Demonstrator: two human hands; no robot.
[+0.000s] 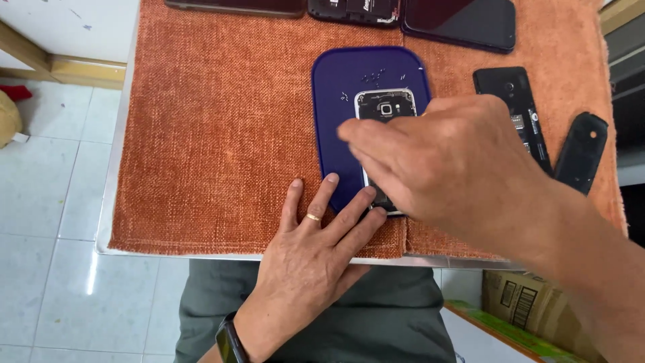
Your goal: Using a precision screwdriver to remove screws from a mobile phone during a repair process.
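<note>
Your left hand [314,240] lies flat, fingers spread, on the orange cloth [208,134] covering the bench [107,202], its fingertips touching the near edge of a dark blue mat [339,81]. An opened phone [385,107] rests on that mat. Your right hand [447,165] covers its lower half; its grip cannot be seen. Other dark phones [514,111] lie to the right.
</note>
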